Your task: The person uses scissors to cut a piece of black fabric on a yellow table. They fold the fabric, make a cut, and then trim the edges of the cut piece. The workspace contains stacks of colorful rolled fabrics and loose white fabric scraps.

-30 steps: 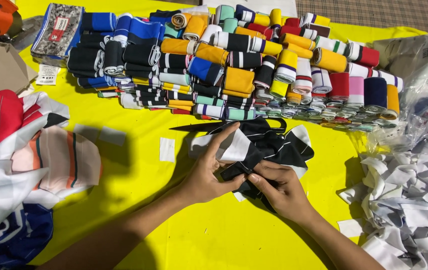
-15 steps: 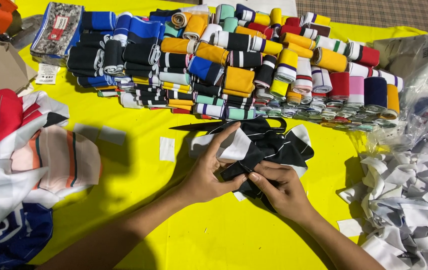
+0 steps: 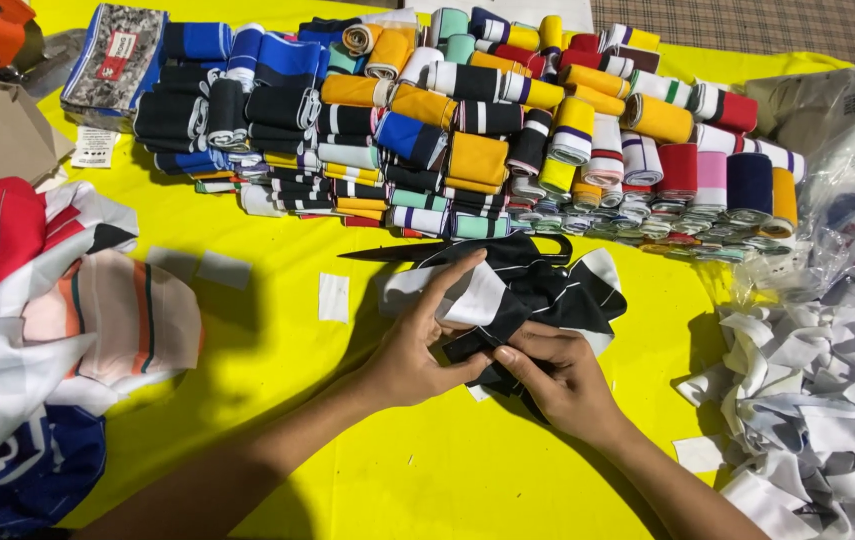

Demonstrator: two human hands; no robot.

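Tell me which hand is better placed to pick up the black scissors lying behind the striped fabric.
Probably left: the left hand has its forefinger stretched toward the scissors; the right hand pinches the black-and-white fabric lower down.

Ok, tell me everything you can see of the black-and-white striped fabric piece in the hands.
The black-and-white striped fabric piece looks like soft ribbed knit, crumpled and partly folded on the yellow table cover. The left hand and right hand pinch its near edge together. Its far side lies over black scissors.
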